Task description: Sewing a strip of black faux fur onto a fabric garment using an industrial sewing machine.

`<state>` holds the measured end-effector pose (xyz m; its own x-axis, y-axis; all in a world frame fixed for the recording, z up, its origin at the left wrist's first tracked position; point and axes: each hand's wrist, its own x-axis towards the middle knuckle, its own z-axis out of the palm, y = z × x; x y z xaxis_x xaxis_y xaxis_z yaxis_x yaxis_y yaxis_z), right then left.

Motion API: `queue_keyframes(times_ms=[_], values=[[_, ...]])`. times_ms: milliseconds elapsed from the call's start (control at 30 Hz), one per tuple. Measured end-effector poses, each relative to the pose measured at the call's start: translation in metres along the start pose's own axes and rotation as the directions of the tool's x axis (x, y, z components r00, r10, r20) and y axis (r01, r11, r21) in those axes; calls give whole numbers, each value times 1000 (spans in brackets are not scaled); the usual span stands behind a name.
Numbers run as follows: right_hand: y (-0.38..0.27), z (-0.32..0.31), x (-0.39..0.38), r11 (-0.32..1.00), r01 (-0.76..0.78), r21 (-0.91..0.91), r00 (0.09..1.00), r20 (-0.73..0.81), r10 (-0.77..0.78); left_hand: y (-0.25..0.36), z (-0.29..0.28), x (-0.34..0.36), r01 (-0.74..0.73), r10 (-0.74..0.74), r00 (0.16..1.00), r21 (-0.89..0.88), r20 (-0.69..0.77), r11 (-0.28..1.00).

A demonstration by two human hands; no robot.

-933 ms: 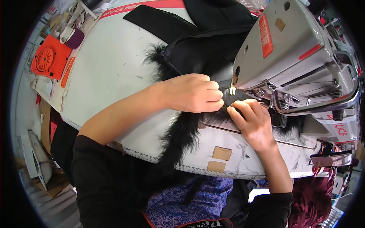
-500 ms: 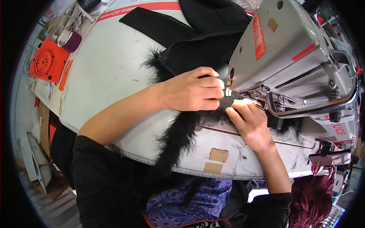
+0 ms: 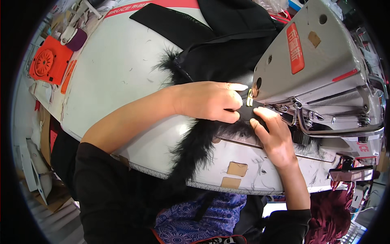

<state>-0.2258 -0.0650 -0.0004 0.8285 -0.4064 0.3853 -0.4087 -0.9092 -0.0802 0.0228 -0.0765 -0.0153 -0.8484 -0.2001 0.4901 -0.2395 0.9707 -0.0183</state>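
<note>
Nearest, blue patterned cloth (image 3: 199, 217) covers the lap, and a ruler strip (image 3: 148, 170) edges the white surface (image 3: 109, 77), presumably for quick measuring. Black feathery trim (image 3: 193, 148) droops over that edge, its loose length probably left to hang clear of the stitching area. The left hand (image 3: 207, 101) lies flat-wristed with fingers curled on the black fabric (image 3: 215, 61), seemingly steadying it; whether its grip pinches any cloth I cannot tell. The right hand's (image 3: 275, 136) grip is narrow, thumb and forefinger slightly parted, tips on the fabric just beside the sewing machine's (image 3: 300, 61) needle end, likely to guide it. The fabric lies under both hands and spreads beyond them across the surface, which likely supports its weight.
</note>
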Motion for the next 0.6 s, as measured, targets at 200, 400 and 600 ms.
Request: queue_keyframes(times_ms=[200,400,600], values=[[-3,10,-1,913,-300,277,953,42,300,6,10,-6,163,-184,979,-199,-89,966],[32,14,-13,898,-288,332,951,207,228,48,22,10,371,-337,921,174,-195,912],[18,11,-8,659,-494,567,868,279,412,53,19,15,448,-429,892,157,-145,880]])
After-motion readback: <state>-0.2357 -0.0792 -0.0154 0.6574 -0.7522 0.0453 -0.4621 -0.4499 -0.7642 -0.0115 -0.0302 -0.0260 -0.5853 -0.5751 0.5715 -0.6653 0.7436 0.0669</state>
